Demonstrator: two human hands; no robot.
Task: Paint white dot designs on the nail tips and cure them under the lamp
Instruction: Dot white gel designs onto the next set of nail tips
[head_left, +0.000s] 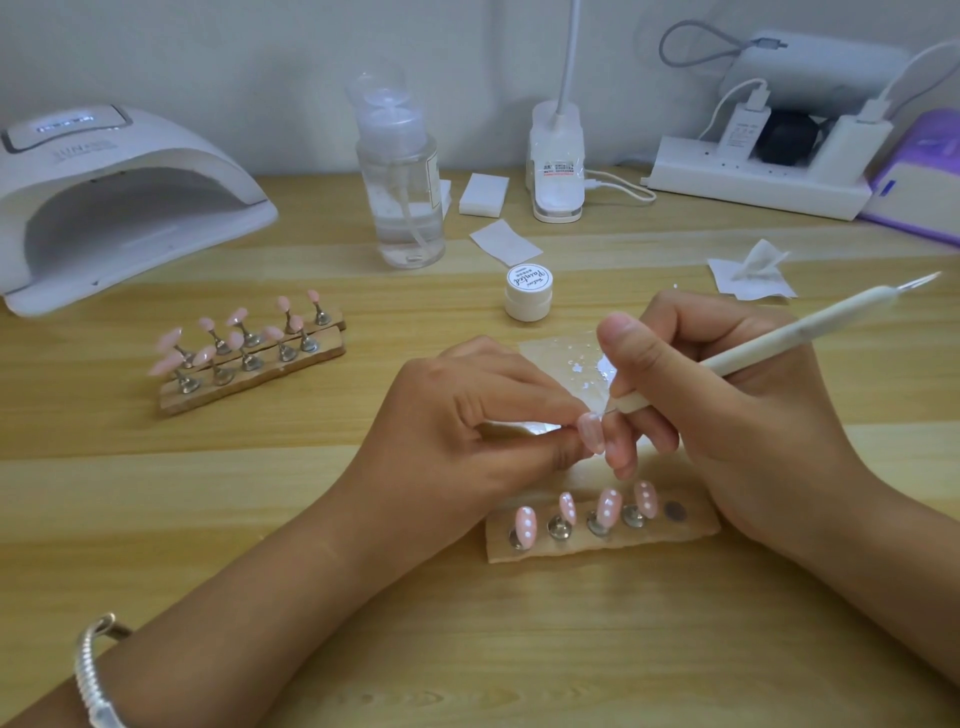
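Head view: small glossy pink nail tip (591, 434) is pinched between thumb and forefinger of L hand (467, 415), raised off the desk, prob. for a steady angle. R hand (727, 395) grips slim white dotting pen (753, 347) pencil-style, point touching the nail's top edge. Just below, rough wooden holder strip (698, 527) carries 4 dotted tips, 1 magnet bare. White domed curing lamp (156, 171) sits far left, plain pink tips (236, 315) near it.
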